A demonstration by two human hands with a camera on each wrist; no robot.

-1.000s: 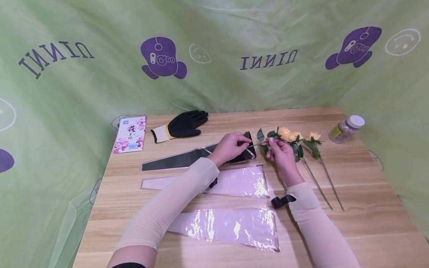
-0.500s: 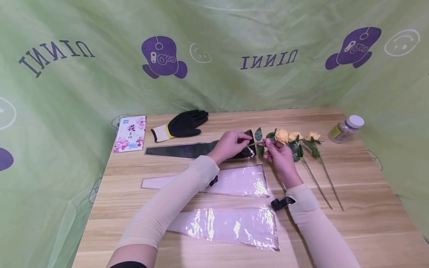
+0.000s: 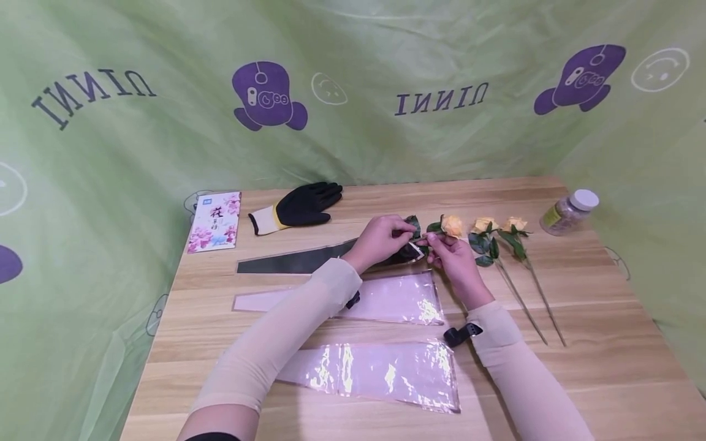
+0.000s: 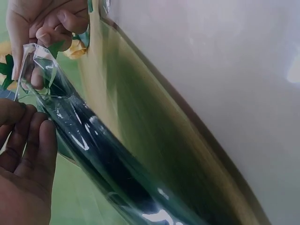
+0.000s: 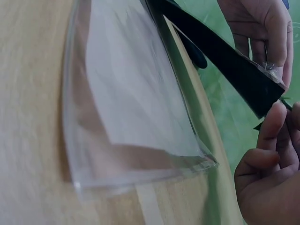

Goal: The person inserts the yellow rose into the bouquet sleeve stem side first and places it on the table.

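Head view: farthest left, beyond the left hand point(image 3: 383, 240), lie a flower-printed card point(image 3: 214, 222) and a black-coated work glove point(image 3: 300, 207), set back near the desk's point(image 3: 595, 343) far edge, probably to keep them clear of the work. The black flower sleeve point(image 3: 292, 260) runs rightward beneath the left hand, which pinches its wide mouth, as if to keep the film spread; the left wrist view shows the clear edge in that pinch. Two pale flower sleeves point(image 3: 405, 297) lie nearer the person than the left hand, their wide ends also facing right, apparently laid out in order. Just right of the mouth, the right hand point(image 3: 456, 260) grips a peach artificial rose point(image 3: 452, 226) close below its bloom, seemingly to steer the stem; how deep it sits, I can't tell. Right of that hand, two loose roses point(image 3: 484, 225) rest within easy reach, with a white-lidded jar point(image 3: 570, 212) farther out.

Against half a second ago, the right hand and its rose have come closer to the left hand, widening the gap to the loose roses. The black flower sleeve's narrow end has swung toward the person.
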